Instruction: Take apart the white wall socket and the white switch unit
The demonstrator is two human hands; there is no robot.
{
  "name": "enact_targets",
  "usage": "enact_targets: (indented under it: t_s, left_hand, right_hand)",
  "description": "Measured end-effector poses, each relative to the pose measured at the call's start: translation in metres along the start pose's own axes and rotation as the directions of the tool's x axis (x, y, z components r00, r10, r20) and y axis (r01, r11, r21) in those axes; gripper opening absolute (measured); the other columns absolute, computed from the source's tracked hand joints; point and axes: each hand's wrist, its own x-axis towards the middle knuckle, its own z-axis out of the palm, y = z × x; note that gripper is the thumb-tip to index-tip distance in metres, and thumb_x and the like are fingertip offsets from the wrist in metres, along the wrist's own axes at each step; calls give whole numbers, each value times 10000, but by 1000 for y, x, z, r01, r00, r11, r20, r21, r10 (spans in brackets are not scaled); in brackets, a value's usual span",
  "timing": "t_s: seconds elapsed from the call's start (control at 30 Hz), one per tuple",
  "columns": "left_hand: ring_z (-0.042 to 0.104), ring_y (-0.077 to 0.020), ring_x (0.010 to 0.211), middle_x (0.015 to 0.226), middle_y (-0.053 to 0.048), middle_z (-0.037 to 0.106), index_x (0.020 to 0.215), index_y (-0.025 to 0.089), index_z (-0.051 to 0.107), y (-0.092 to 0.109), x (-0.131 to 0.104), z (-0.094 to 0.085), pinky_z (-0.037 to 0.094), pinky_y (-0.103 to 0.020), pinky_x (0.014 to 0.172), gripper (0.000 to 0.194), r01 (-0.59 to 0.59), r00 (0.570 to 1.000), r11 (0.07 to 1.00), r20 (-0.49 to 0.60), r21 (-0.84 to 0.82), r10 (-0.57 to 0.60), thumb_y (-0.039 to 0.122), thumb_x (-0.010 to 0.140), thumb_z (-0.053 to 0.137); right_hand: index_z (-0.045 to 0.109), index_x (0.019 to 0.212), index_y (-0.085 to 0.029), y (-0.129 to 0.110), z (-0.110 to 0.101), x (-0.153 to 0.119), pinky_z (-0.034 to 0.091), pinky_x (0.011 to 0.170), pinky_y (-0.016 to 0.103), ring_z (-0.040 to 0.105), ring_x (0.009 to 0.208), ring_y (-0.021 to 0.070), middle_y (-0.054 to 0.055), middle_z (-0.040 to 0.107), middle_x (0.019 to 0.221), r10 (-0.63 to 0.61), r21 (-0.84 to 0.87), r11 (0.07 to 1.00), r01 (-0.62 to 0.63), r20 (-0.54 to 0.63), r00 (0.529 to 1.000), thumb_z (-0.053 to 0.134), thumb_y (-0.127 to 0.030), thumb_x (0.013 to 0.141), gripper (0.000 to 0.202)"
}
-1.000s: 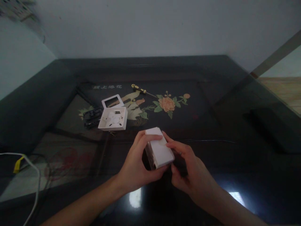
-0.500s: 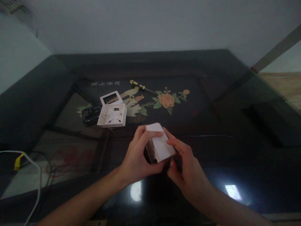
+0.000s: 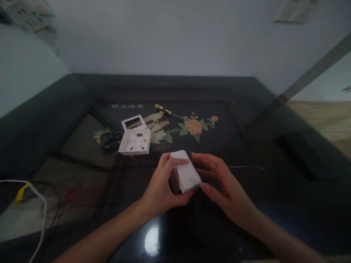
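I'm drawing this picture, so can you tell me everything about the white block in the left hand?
The white block is boxy and plastic-looking, with a flat, plain top and a greyer side with small dark marks. It sits at a slant over the dark tabletop. The left hand grips it, one finger across its top. The right hand is right beside it; touching or not is unclear.

"What can't you see?"
"The left grip (image 3: 163,186) hides part of the white block (image 3: 187,177), and I can't see its underside."
"And those thin slivers (image 3: 133,158) beside the open box (image 3: 148,140)?"
"Too small for me to identify."
"Any cut-offs?"
"The top edge clips the right-hand wall panel (image 3: 298,11); the white cable (image 3: 44,215) exits left and bottom. The lettering (image 3: 127,106) blurs."
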Motion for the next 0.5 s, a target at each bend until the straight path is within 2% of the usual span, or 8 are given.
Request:
enact_targets:
  t_s: [0.1,0.2,0.23,0.3,0.37,0.43,0.5]
  left_hand:
    - [518,-245,1058,1151,-31,446,1231,333,480,-2,1,-2,464,-367,896,662,47,999,999,8,8,-47,164,668,785]
    - [514,-256,1084,1167,-32,430,1269,356,493,-2,2,-4,459,-390,934,702,67,997,998,25,-15,-67,149,660,773]
    - [512,-260,1099,1179,-34,425,1287,365,498,-2,3,-4,455,-398,949,718,68,997,997,30,-26,-67,145,659,769]
    - [514,-264,1109,1187,-38,425,1298,367,518,-1,4,-5,451,-408,966,727,69,997,996,33,-48,-67,141,652,763]
    - [523,-264,1089,1167,-44,443,1268,336,551,0,5,-6,454,-417,964,685,84,996,994,27,-75,-82,142,644,757]
    - [535,-268,1073,1149,-53,470,1232,295,573,0,7,-8,453,-433,965,630,114,994,986,8,-119,-114,150,644,747]
    - [546,-280,1090,1166,-68,505,1217,268,575,-2,10,-11,454,-448,969,590,145,988,970,-19,-195,-152,164,659,734]
  right_hand:
    - [568,1223,-233,7,-16,42,589,931,387,666,1130,207,90,673,1237,-14,-201,979,21,34,999,526,-304,970,266]
    - [644,1080,-190,25,-16,108,582,885,390,687,994,199,76,708,1087,-42,-310,949,53,42,998,563,-248,954,161]
    - [654,1066,-177,33,-12,132,572,890,408,681,984,203,77,705,1074,-45,-345,937,57,44,998,584,-255,951,156]
    - [620,1201,-178,45,2,178,564,872,446,658,1032,222,85,651,1218,-50,-406,912,61,39,998,620,-341,948,301]
    - [592,1261,-186,53,19,215,560,882,460,646,1067,237,95,622,1278,-60,-441,895,68,32,998,619,-355,948,356]
    - [592,1262,-192,54,35,241,559,886,459,644,1070,236,96,618,1286,-63,-452,890,67,24,998,614,-355,951,352]
    - [590,1265,-189,51,48,254,560,884,461,645,1070,237,96,618,1285,-59,-435,898,65,25,998,617,-356,950,358]
